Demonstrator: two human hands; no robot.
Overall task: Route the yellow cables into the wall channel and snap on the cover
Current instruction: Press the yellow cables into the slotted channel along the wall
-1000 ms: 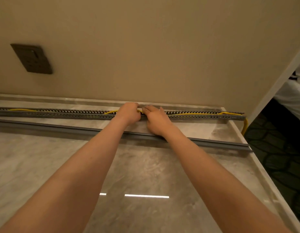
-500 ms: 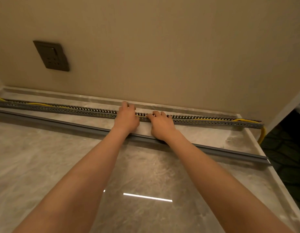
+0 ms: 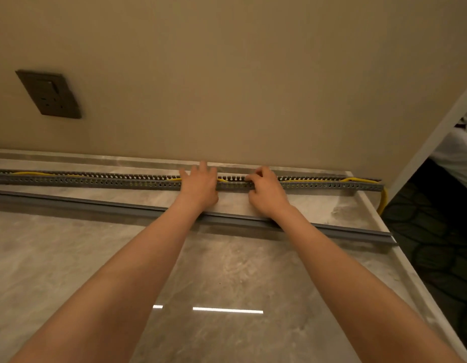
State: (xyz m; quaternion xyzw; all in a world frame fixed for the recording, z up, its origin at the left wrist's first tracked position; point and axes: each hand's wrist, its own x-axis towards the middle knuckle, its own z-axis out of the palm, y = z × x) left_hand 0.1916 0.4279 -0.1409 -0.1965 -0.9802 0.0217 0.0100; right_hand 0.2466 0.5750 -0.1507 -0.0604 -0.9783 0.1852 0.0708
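Observation:
A long grey slotted channel [image 3: 109, 180] lies along the back of the marble counter, close to the wall. Yellow cables [image 3: 318, 181] run inside it, showing in several stretches, and hang off the counter's right end. My left hand [image 3: 199, 186] lies flat over the channel near its middle, fingers spread, pressing down. My right hand [image 3: 265, 191] is a little to its right, fingers curled with the tips pinching at the channel's slotted wall and the cable there. The grey cover strip [image 3: 96, 204] lies loose on the counter in front of the channel, passing under both wrists.
A dark wall socket [image 3: 49, 94] sits on the beige wall at the upper left. The counter [image 3: 227, 271] ends at the right in an edge above dark patterned carpet [image 3: 436, 244]. White fabric [image 3: 460, 150] shows at far right.
My hands have spread apart along the channel: the right one has moved right and curled its fingers, the left one has flattened. The view has shifted slightly.

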